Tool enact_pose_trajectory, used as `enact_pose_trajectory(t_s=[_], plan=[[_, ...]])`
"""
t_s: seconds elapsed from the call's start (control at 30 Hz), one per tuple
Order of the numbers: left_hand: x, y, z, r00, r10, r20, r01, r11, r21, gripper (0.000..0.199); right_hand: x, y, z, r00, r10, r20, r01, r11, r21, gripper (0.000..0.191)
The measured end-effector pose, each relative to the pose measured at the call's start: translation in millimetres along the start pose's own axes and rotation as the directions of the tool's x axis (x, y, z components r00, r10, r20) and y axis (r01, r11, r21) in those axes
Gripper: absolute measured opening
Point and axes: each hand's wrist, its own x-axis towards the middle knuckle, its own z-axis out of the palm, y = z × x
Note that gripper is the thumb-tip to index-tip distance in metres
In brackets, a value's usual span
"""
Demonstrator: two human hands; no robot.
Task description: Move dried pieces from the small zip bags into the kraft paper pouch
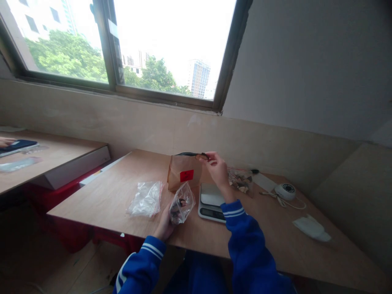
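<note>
My left hand (166, 223) is wrapped round the lower part of an open clear plastic bag (185, 204) with dark pieces inside. Fingers pinched, my right hand (217, 164) holds a small dark brown piece (202, 157) over the right top edge of a brown paper bag (179, 166) with a red label. A white kitchen scale (211, 197) lies below my right hand, partly hidden by the wrist. To the left of the held bag is a pile of clear zip bags (146, 199).
Behind my right wrist lies a clear bag of pale and brown pieces (242, 183). Farther right are a white round device with a cable (285, 191) and a white crumpled item (311, 228). Another person's hand (6, 141) shows at a table on the far left.
</note>
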Motion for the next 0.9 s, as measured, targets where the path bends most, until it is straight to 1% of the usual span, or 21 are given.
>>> enact_pose_trajectory(t_s=[0.07, 0.1, 0.17, 0.23, 0.3, 0.4, 0.43, 0.5, 0.57, 0.63, 0.67, 0.7, 0.73, 0.77, 0.83, 0.87, 0.9], plan=[[-1.0, 0.9, 1.0, 1.000, 0.001, -0.017, -0.001, 1.000, -0.008, 0.022, 24.0, 1.8, 11.8, 0.997, -0.069, -0.017, 0.068, 0.994, -0.080, 0.026], [-1.2, 1.1, 1.0, 1.000, 0.005, -0.022, -0.005, 1.000, -0.012, 0.021, 31.9, 4.3, 18.6, 0.995, -0.098, 0.004, 0.097, 0.987, -0.126, 0.024], [-0.7, 0.9, 0.0, 1.000, 0.010, -0.023, -0.010, 1.000, -0.015, 0.020, 38.7, 11.8, 31.7, 0.987, -0.137, 0.088, 0.153, 0.966, -0.209, 0.019], [0.7, 0.3, -2.0, 1.000, 0.015, -0.022, -0.015, 1.000, -0.014, 0.019, 36.2, 20.3, 41.3, 0.974, -0.157, 0.166, 0.196, 0.947, -0.253, 0.019], [2.4, -0.5, -3.6, 1.000, 0.019, -0.020, -0.019, 1.000, -0.009, 0.019, 29.3, 27.0, 45.5, 0.964, -0.177, 0.199, 0.227, 0.937, -0.264, 0.022], [4.3, -1.1, -4.1, 1.000, 0.024, -0.014, -0.024, 1.000, -0.004, 0.018, 18.9, 29.8, 43.2, 0.951, -0.194, 0.242, 0.266, 0.912, -0.312, 0.028], [4.5, -1.1, -3.8, 0.999, 0.029, -0.014, -0.029, 1.000, -0.007, 0.018, 16.2, 28.7, 41.1, 0.948, -0.184, 0.259, 0.268, 0.900, -0.343, 0.030], [4.6, -1.3, -3.4, 0.999, 0.031, -0.012, -0.031, 0.999, -0.018, 0.019, 10.8, 23.9, 36.4, 0.955, -0.139, 0.262, 0.236, 0.891, -0.389, 0.035], [4.9, -1.9, -4.0, 0.999, 0.033, -0.016, -0.033, 0.999, -0.023, 0.020, 3.7, 16.1, 31.1, 0.969, -0.098, 0.226, 0.178, 0.913, -0.366, 0.041], [5.8, -3.3, -5.9, 0.999, 0.047, -0.021, -0.048, 0.999, -0.019, 0.021, -7.4, 5.9, 25.0, 0.977, -0.081, 0.195, 0.132, 0.956, -0.262, 0.037], [6.5, -4.1, -7.0, 0.998, 0.062, -0.022, -0.062, 0.998, -0.018, 0.022, -14.7, 0.5, 21.9, 0.977, -0.066, 0.201, 0.105, 0.976, -0.190, 0.032], [7.4, -4.9, -8.1, 0.997, 0.072, -0.022, -0.072, 0.997, -0.018, 0.023, -23.2, -4.8, 19.1, 0.969, -0.044, 0.241, 0.073, 0.991, -0.112, 0.029], [8.3, -5.6, -8.8, 0.997, 0.072, -0.020, -0.072, 0.997, -0.021, 0.026, -32.5, -9.5, 17.0, 0.948, -0.023, 0.317, 0.037, 0.999, -0.039, 0.029], [8.9, -6.1, -9.1, 0.998, 0.064, -0.011, -0.064, 0.998, -0.026, 0.029, -42.4, -13.3, 15.7, 0.908, -0.005, 0.419, -0.002, 1.000, 0.015, 0.030], [9.2, -6.0, -7.8, 0.998, 0.056, 0.018, -0.055, 0.998, -0.042, 0.031, -61.7, -17.2, 16.5, 0.795, 0.027, 0.606, -0.067, 0.997, 0.045, 0.030], [8.8, -5.5, -6.4, 0.997, 0.063, 0.033, -0.061, 0.997, -0.052, 0.031, -70.3, -17.3, 18.5, 0.752, 0.038, 0.658, -0.076, 0.997, 0.030, 0.029], [7.9, -4.8, -4.8, 0.996, 0.076, 0.046, -0.073, 0.995, -0.063, 0.031, -77.8, -16.2, 21.4, 0.728, 0.045, 0.684, -0.069, 0.998, 0.008, 0.028]])
